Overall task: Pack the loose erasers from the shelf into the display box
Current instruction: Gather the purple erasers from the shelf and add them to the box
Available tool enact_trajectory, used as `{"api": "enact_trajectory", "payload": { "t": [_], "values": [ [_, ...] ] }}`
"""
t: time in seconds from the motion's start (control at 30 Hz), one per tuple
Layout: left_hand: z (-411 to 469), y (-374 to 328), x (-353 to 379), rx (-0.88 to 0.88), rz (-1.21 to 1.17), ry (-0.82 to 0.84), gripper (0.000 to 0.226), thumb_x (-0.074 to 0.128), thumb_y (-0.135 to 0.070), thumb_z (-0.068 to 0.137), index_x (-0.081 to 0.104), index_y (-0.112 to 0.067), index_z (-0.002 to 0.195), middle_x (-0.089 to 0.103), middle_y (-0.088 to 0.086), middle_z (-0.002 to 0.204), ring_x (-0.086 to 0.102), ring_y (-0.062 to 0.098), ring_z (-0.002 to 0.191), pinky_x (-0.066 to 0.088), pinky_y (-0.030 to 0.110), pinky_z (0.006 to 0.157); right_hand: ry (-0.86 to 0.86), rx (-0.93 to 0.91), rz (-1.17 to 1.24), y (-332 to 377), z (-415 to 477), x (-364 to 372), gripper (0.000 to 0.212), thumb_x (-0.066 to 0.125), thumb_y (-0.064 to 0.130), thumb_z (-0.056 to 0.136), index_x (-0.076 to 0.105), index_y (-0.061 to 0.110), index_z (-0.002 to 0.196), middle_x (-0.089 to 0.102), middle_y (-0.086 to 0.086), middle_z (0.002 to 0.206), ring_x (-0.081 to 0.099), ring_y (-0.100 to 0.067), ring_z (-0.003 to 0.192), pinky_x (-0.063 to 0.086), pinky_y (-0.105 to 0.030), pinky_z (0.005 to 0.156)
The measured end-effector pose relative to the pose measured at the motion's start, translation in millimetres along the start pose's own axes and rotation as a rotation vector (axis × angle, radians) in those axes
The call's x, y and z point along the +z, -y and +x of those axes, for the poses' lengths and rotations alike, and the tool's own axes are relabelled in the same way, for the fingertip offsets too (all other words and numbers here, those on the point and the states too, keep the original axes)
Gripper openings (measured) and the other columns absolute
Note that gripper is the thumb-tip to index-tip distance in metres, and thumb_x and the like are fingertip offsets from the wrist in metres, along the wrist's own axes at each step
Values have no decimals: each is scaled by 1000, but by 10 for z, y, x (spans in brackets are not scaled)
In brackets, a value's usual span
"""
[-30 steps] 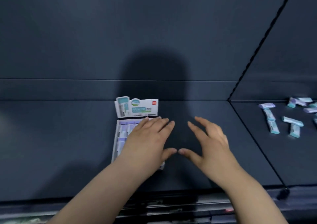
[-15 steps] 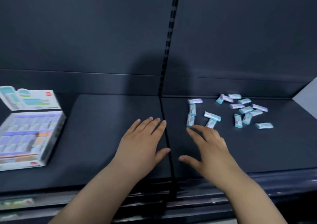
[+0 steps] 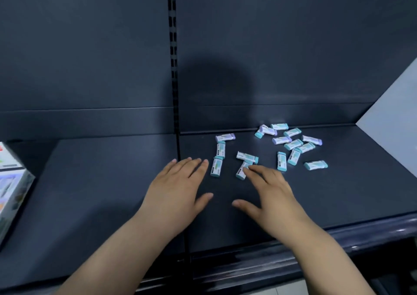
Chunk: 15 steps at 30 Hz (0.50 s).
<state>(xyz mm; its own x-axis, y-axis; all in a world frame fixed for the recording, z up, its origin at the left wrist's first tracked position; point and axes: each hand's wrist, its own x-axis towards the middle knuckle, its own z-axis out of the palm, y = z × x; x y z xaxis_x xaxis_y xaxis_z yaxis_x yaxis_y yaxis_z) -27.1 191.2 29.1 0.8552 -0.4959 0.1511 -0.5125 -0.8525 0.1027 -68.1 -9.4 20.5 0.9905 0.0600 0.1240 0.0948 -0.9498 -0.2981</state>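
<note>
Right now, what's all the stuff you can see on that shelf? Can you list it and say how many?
erasers: about fifteen, white with teal or purple ends, scattered on the right half of the shelf
display box: one, white with colourful print, far left, cut off by the picture's edge
shelf: one, dark blue-grey, under everything
slotted strip: one, black, upright behind the shelf
side panel: one, pale grey, far right
left hand: one, open and flat, just left of the erasers
right hand: one, open, fingertips at a teal eraser
</note>
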Motion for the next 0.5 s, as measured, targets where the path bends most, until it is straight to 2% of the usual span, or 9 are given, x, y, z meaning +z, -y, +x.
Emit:
{"api": "enact_trajectory", "payload": {
  "t": [0.13,0.2,0.27,0.33,0.43,0.5],
  "values": [
    [215,-81,70,26,30,-39,66,73,-45,69,57,-12,124,64,4,119,61,21,111,41,39,98,-12,57,-21,-209,52,-42,73,60,52,80,36,19,140,34,4,144,25,-17,135,19,-27,110],
    [302,-193,65,45,-11,-17,66,66,-44,77,48,-15,133,56,2,131,52,19,122,31,37,107,-6,79,-22,-363,90,-96,71,56,52,82,33,20,141,32,6,145,22,-15,135,17,-26,111],
    [394,-314,102,76,-57,-49,65,50,-45,88,27,-20,144,36,-3,147,31,14,136,14,31,115,1,104,-18,-568,127,-168,68,55,50,84,34,19,141,31,6,146,21,-14,135,17,-26,112],
    [467,-394,142,79,-61,-56,65,45,-45,91,20,-21,146,29,-5,150,25,12,139,7,29,115,-9,141,3,-777,197,-235,61,55,42,87,37,16,140,34,3,145,24,-16,134,16,-23,111],
    [619,-596,251,2,-2,-54,63,60,-42,82,43,-16,137,52,0,135,49,18,124,23,32,109,-13,263,143,-1250,338,-346,51,55,26,90,41,8,136,39,-6,142,34,-21,130,18,-16,104],
    [728,-768,361,-41,9,-69,62,71,-41,72,56,-13,126,63,1,120,60,21,111,37,36,100,0,323,184,-1624,466,-414,47,54,16,91,43,4,135,41,-13,138,43,-25,124,24,-18,102]
  ]
}}
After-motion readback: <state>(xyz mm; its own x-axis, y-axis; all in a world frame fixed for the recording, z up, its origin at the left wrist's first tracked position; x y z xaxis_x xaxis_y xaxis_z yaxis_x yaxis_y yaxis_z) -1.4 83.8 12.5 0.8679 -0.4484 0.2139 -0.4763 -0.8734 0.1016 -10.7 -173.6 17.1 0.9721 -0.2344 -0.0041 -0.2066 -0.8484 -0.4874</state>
